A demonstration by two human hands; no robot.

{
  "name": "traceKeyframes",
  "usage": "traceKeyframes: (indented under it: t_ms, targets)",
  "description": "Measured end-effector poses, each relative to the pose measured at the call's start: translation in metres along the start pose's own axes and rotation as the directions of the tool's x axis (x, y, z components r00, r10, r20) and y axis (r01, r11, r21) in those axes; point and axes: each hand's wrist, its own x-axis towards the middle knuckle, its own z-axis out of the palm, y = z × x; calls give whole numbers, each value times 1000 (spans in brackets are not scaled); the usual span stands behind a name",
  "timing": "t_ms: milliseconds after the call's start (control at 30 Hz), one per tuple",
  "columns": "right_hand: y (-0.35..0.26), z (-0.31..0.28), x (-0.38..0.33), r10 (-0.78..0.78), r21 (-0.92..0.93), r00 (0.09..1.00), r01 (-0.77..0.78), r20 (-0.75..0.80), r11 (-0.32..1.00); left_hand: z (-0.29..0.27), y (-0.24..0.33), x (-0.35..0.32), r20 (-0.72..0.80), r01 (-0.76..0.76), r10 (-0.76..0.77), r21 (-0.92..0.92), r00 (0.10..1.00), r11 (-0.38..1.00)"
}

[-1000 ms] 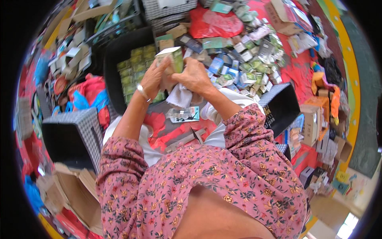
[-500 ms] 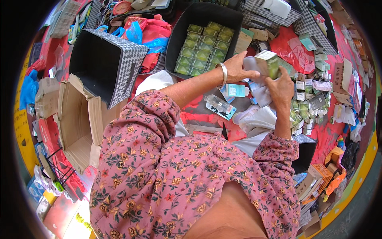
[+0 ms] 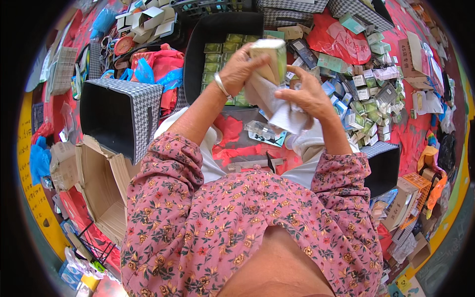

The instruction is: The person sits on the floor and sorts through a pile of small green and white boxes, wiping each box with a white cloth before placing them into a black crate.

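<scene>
left hand (image 3: 241,68) gripping pale green box (image 3: 269,58), right hand (image 3: 308,96) clutching white cloth (image 3: 279,106)

Red floor covering (image 3: 420,143) w/ yellow edge strip (image 3: 34,198), bright even light.

Pale green box (image 3: 269,59), white cloth (image 3: 279,109)

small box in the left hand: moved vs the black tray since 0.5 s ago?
Yes. The small box, gripped by the left hand, now overlaps the black tray's right edge; earlier it was right of it.
</scene>
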Motion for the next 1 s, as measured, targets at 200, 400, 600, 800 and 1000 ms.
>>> traceKeyframes:
  t_ms: [200, 400, 600, 800, 1000]
  targets:
    - [28, -58, 7, 128, 460, 971, -22, -201, 888, 0, 16, 1, -69, -20, -6, -363, 998, 931]
    - [0, -36, 16, -66, 492, 790, 443, -610, 750, -1, -2, 1, 104, 196, -167, -515, 981, 834]
    - [-29, 22, 19, -692, -343, 629, 601, -355, 722, 8, -34, 2, 220, 251, -154, -532, 963, 809]
    - [12, -3, 51, -536, -353, 618, 403, -575, 844, 36, -22, -15, 182, 376, -331, -377, 926, 846]
    - [20, -29, 46, 282, 475, 810, -5, -514, 880, 14, -10, -2, -16, 210, -228, -326, 974, 922]
